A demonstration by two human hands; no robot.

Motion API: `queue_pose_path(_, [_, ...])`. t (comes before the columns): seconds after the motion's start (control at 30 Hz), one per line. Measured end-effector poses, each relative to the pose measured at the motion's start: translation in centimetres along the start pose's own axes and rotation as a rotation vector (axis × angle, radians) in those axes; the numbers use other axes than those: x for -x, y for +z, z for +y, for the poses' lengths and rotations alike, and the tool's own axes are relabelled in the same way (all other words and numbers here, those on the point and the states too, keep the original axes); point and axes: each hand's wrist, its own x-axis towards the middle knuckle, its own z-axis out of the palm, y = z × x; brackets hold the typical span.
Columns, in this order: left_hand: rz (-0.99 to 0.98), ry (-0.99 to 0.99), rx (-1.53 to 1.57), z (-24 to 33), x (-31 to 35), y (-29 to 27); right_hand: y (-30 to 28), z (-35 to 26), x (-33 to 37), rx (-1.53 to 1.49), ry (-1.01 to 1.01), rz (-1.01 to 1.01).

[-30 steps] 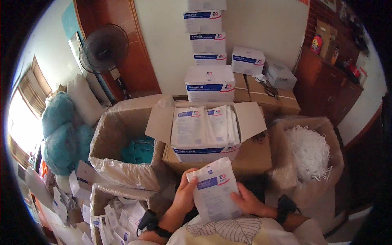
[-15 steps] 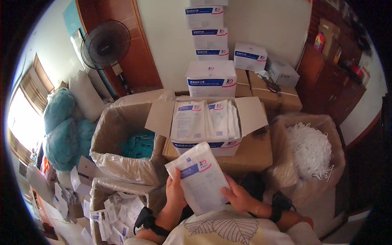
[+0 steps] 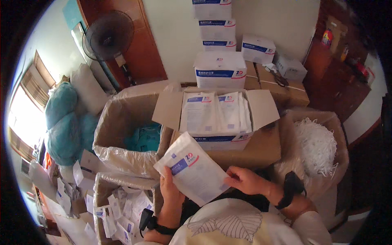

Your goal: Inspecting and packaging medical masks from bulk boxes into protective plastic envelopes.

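Note:
In front of my chest I hold a flat white packet point(image 3: 196, 173) with a blue band and a small red mark, tilted so its top leans left. My left hand point(image 3: 169, 188) grips its lower left edge, thumb on the front and the other fingers behind. At the right edge my right hand point(image 3: 243, 179) pinches the packet between thumb and curled fingers. Just beyond it stands an open white carton point(image 3: 222, 143) with its flaps spread, filled with upright packets point(image 3: 199, 112) of the same look.
To the left, a plastic-lined carton point(image 3: 118, 157) holds teal pieces; a nearer one holds folded white cards point(image 3: 122, 216). White straps or cords point(image 3: 316, 147) fill a carton at right. Closed white boxes point(image 3: 219, 67) stack behind. A fan point(image 3: 108, 36) stands at back left.
The packet has tilted further left and come slightly lower. My right hand's fingers have curled into a pinch at its edge. The whole view has shifted a little.

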Motion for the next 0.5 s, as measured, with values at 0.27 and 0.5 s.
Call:
queue_pose_path(0.27, [-0.012, -0.07, 0.161, 0.9, -0.4, -1.6, 0.0, -2.2, -2.8, 0.061, 0.004, -0.199])
queue_pose_path(0.5, [0.037, -0.046, 0.127, 1.3, -0.5, -2.7, 0.9, -2.4, -3.6, 0.055, -0.056, -0.164])
